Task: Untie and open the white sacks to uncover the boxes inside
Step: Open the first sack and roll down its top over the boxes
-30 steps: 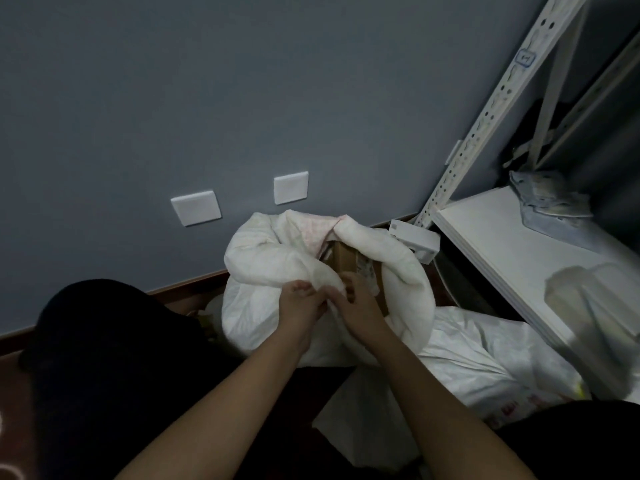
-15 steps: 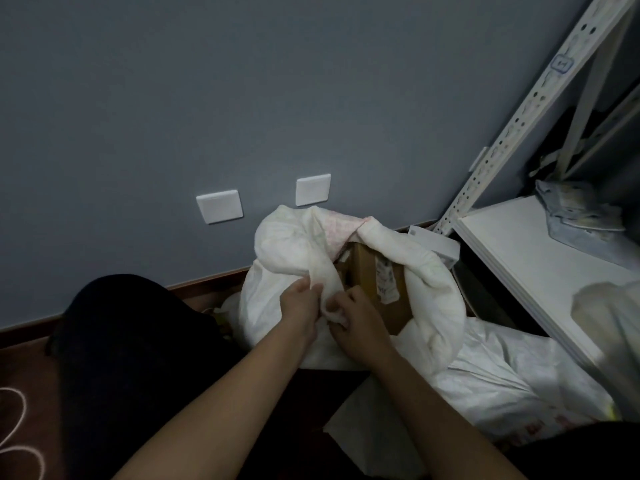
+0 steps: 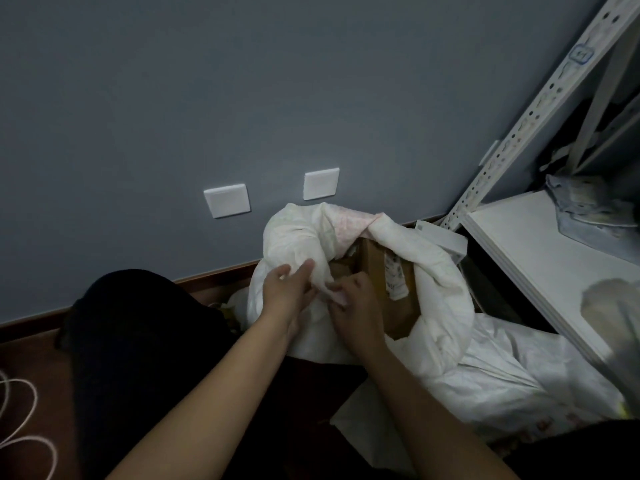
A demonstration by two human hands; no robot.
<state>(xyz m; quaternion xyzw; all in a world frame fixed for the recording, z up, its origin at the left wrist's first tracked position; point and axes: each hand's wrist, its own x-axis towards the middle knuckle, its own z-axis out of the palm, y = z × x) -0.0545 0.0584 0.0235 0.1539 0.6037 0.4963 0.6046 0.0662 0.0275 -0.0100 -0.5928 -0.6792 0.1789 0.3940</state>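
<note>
Two hands at the white sack [image 3: 440,299] by the grey wall [image 3: 242,98]: left hand [image 3: 289,292] pinching a fold of sack cloth, right hand [image 3: 356,306] curled round the rim. Mouth gaping upward, cardboard box [image 3: 375,268] standing on end inside, its white label [image 3: 394,275] unreadable. Second sack [image 3: 519,372] lying flat below the shelf [image 3: 540,247].

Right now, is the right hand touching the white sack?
Touching. The head view shows the right hand with curled fingers pinching a fold of the white sack at its opened mouth.
</note>
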